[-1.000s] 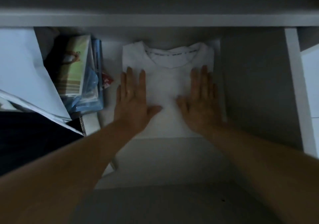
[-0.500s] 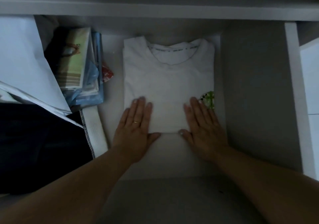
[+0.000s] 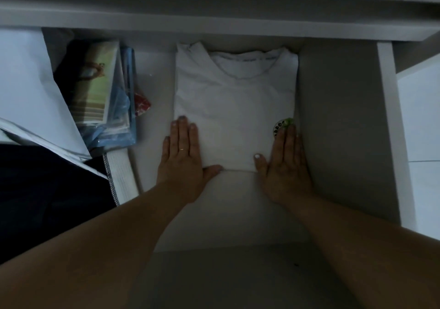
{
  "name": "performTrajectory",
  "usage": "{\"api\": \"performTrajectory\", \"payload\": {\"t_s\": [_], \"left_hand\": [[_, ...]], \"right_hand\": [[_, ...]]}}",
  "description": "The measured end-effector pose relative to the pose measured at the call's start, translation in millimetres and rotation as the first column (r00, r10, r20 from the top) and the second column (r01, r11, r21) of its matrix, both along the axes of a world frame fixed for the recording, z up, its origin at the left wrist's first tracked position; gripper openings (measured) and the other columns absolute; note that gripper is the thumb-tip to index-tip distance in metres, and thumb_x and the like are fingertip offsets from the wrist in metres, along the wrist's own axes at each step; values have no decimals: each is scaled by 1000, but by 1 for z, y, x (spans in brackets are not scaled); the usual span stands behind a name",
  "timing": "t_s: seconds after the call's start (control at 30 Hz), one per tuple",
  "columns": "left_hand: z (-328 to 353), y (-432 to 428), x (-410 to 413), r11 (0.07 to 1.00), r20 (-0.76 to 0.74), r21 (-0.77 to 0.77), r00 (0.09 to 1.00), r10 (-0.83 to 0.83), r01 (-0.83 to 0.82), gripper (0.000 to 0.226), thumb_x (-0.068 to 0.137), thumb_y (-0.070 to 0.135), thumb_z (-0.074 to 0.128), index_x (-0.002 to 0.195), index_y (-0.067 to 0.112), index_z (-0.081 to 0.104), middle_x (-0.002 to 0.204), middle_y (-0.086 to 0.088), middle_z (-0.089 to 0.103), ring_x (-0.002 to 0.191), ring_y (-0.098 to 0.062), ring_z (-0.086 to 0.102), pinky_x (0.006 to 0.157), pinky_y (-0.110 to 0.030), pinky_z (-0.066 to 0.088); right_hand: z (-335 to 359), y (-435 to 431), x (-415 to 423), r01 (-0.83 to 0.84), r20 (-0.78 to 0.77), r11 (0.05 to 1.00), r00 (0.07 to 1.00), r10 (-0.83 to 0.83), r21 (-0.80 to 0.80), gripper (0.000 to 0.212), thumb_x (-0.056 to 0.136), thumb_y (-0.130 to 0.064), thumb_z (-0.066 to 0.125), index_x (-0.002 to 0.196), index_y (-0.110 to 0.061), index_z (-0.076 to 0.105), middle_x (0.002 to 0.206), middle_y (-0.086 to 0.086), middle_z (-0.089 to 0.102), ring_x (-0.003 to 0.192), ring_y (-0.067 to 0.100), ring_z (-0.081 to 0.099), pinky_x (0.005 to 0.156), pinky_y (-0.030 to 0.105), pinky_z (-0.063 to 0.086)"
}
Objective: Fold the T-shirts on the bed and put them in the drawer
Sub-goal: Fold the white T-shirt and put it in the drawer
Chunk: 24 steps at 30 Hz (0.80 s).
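Item: folded white T-shirt point(image 3: 234, 108), collar away from me, lying flat in the middle of the open drawer point(image 3: 333, 123). There is a small green print point(image 3: 282, 124) at its right edge.
Handling, as I judge it: light, soft and limp. The folds would slump if it were lifted by one corner. Best slid flat, or scooped from under both near corners.
My left hand point(image 3: 182, 156) and right hand point(image 3: 285, 163): fingers straight and together, laid flat on the near corners, thumbs at the near fold, gripping nothing.

A home bedroom: an open white drawer point(image 3: 385, 123) holding a folded T-shirt point(image 3: 234, 108), plastic-wrapped packets point(image 3: 112, 108) and dark clothing point(image 3: 47, 196).
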<state>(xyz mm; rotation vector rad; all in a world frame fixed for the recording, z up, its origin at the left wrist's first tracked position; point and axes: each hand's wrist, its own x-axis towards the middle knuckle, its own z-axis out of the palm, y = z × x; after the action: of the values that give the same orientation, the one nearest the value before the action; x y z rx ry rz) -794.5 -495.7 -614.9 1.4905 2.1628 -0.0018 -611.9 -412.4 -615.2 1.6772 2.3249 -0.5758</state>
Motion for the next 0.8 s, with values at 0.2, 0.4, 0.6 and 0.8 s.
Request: {"api": "performTrajectory", "payload": {"t_s": [0.2,0.4,0.6,0.8], "left_hand": [[6,-10,8,996,28,-87,999,29,-26,95,84,66,27,125,12,-38,137,-11,-45,126,-22,-41,106,-33,-21],[11,-31,24,987,17,-148,998,67,-63,98,84,68,26,130,9,-37,135,-12,-47,124,-24,-43,108,-35,-19],[26,30,-9,985,-73,168,995,61,-48,84,84,62,9,148,8,-2,157,-14,-3,144,-29,-8,111,-39,-12],[0,124,-48,998,-106,54,994,25,-19,88,88,64,25,146,11,-15,156,-9,-17,142,-31,-15,115,-42,-3]], "right_hand": [[5,-5,2,-12,25,1000,1000,12,-20,75,95,-48,25,146,-10,-15,155,10,-20,143,23,-16,110,27,-18],[11,-18,11,-67,89,994,993,75,-86,76,95,-50,22,144,-12,-21,154,10,-24,142,23,-20,113,33,-16],[25,30,-24,-29,-96,976,994,50,217,72,90,-44,29,146,-2,12,154,20,9,144,35,6,116,39,-1],[3,126,-64,-104,-20,995,994,104,-2,69,97,-51,20,148,-16,-11,156,2,-18,144,21,-13,115,41,-4]]}}
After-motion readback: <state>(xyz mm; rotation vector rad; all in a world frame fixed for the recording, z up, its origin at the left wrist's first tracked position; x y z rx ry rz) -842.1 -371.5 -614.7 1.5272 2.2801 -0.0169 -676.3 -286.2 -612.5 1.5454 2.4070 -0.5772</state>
